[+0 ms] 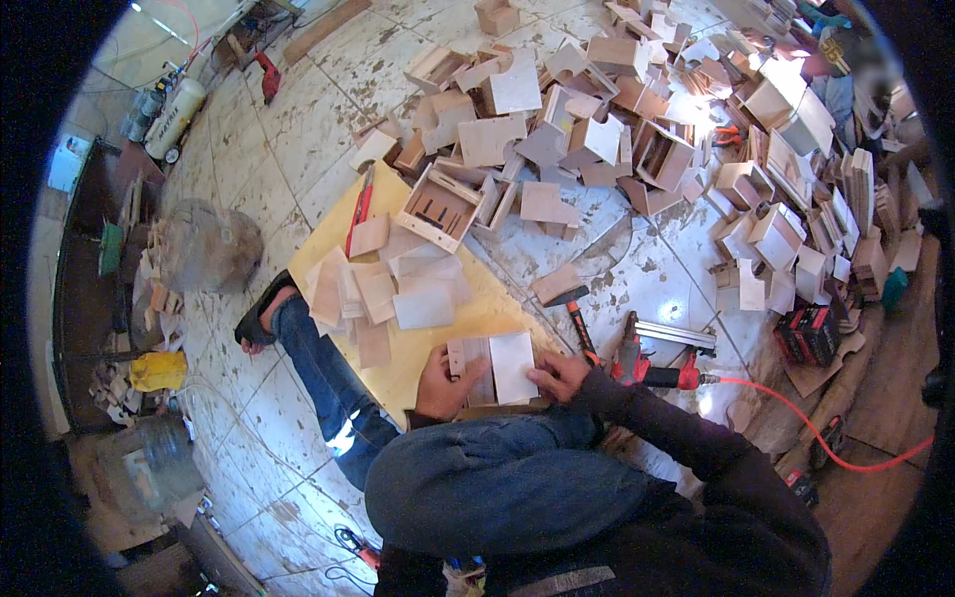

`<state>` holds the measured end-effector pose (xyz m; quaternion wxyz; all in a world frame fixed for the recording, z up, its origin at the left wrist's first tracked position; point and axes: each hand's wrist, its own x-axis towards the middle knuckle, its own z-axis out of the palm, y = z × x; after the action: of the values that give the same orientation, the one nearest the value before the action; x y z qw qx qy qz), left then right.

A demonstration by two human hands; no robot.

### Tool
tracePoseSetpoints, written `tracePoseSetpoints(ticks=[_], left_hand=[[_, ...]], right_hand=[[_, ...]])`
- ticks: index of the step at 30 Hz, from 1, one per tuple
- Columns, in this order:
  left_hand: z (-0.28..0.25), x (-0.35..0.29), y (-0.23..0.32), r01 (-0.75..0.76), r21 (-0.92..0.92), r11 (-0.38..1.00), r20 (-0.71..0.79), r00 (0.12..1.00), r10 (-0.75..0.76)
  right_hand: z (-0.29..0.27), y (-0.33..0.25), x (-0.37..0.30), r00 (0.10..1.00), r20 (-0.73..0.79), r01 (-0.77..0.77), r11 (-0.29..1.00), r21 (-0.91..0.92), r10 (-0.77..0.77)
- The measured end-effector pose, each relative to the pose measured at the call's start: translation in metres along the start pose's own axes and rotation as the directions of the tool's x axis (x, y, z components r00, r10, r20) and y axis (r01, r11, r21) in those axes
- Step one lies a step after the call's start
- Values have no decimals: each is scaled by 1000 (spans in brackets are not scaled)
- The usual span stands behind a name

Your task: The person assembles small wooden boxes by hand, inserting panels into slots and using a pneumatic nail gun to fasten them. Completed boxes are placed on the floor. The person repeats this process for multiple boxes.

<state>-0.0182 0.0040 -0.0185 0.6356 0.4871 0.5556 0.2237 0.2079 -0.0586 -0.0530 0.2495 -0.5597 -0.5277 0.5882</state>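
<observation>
Close in front of my knee, a small wooden box [512, 368] with a pale panel on its face sits between my hands. My left hand [445, 383] is closed around its left side. At the right edge, my right hand [560, 376] pinches the box by the pale panel. Underneath lies a yellowish board [487, 303]. Loose thin wooden pieces [373, 289] are heaped on it, just beyond my left hand. A bigger open wooden box [438, 211] rests at the board's far end, beside a long red tool [360, 211]. Right of the board is a hammer [579, 326].
A red nail gun [662, 376] with a red air hose [796, 413] lies right of my right hand. Many wooden boxes [597, 139] are piled beyond, reaching far right. An air compressor [174, 119] stands far left, and a large plastic bag [211, 244] sits left of my foot.
</observation>
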Motion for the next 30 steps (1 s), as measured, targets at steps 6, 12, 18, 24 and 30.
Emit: tracePoseSetpoints(ticks=[6,12,18,24,30], left_hand=[[0,-22,8,-76,129,989,148,987,57],[0,-14,-2,-69,124,990,116,992,55],[-4,-8,-6,-11,106,994,140,990,-4],[-6,-6,-7,77,1,997,215,974,-76],[-34,15,17,267,117,957,339,895,-291]], right_hand=[[12,11,-13,988,152,-21,992,126,1],[3,1,4,937,328,-188,963,192,118],[-8,-10,9,930,334,-196,975,105,151],[-7,-3,17,936,337,-117,993,30,100],[-12,-5,16,975,173,-155,984,94,137]])
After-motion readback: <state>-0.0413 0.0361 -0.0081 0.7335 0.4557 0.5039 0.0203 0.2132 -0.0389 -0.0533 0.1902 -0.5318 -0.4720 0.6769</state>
